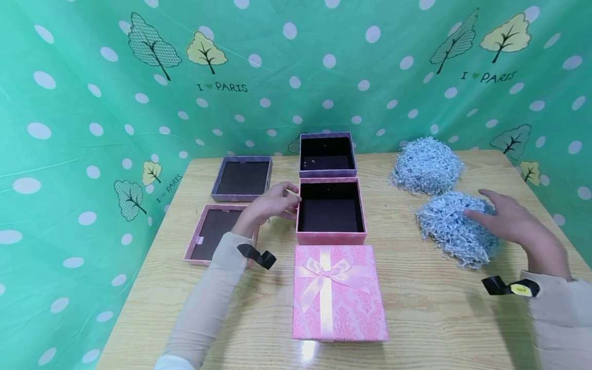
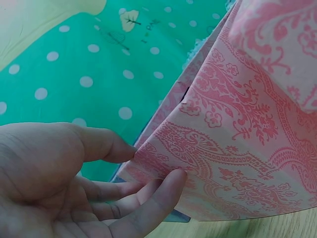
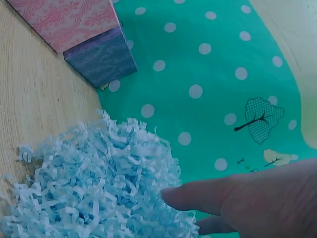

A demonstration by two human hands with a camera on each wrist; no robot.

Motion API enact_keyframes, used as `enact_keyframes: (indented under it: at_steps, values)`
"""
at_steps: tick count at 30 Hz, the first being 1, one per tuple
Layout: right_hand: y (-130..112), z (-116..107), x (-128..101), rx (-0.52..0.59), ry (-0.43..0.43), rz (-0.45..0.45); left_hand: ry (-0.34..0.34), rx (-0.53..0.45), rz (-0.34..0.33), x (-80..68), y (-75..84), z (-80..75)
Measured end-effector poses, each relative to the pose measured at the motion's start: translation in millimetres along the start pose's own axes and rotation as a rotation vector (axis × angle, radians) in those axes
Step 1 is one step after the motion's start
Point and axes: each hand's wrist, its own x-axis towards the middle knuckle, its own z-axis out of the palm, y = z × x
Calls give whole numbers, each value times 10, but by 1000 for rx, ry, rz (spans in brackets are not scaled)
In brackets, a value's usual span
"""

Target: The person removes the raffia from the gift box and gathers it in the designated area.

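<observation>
An uncovered pink box (image 1: 331,238) with a black inside stands mid-table. Against its left wall rests my left hand (image 1: 279,201), fingertips on the outer side. In the left wrist view, the thumb and fingers of the left hand (image 2: 74,183) touch the patterned pink wall (image 2: 237,114) near a corner. Over at the right, my right hand (image 1: 513,218) is spread at the nearer heap of pale blue shredded paper (image 1: 455,231). The right wrist view shows the right hand (image 3: 237,201) with a fingertip at the edge of the shredded paper (image 3: 104,183).
Behind the pink box stands an uncovered purple box (image 1: 328,173). A purple lid (image 1: 242,197) and a pink lid (image 1: 199,221) lie upturned at the left. A closed pink gift box (image 1: 356,308) with a bow sits in front. Another shredded paper heap (image 1: 427,164) lies farther back.
</observation>
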Motion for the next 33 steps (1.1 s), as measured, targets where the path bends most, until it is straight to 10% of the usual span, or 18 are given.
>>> enact_keyframes:
  at_steps: [15,33]
  values:
    - [-242,-13,-89,-34,383,42,14,-8,7,-26,1,22]
    - [-478,0,-206,-204,391,174,45,34,22,-56,-19,40]
